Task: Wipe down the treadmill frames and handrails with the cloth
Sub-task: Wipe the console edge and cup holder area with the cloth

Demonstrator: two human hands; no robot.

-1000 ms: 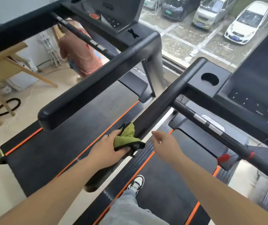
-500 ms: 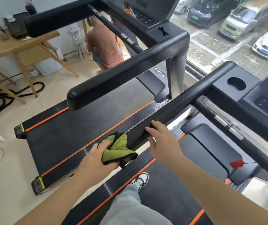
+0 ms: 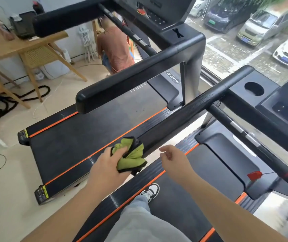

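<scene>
Grips the green cloth (image 3: pixel 131 157) in the left hand (image 3: pixel 107 165), with fingers (image 3: pixel 118 151) curled into the bunched fabric and clamped on it, likely to put a thick pad between skin and metal. Presses that wad against the near end of the black handrail (image 3: pixel 183 117), just ahead of the left fingertips and a little to their right, probably to start or finish a stroke at the rail's tip. Holds the right hand (image 3: pixel 172 157) free, just right of the cloth, with fingers (image 3: pixel 166 150) loosely bent, slightly apart and closed on nothing. Hovers there beside the rail end without clear contact, perhaps ready for balance or to steady the rail; cannot tell which. Stands on the treadmill deck (image 3: pixel 209 163) below both palms, with 1 shoe (image 3: pixel 150 190) showing nearer the body than the left fingers. Leaves the 2nd treadmill's handrail (image 3: pixel 131 81) well beyond the left knuckles, untouched by the cloth. Cannot judge progress from the speckled sheen farther up the rail, toward the cup-holder panel (image 3: pixel 236 95). Calls next, most likely, for a firm slide along the rail, away from the fingertips.
</scene>
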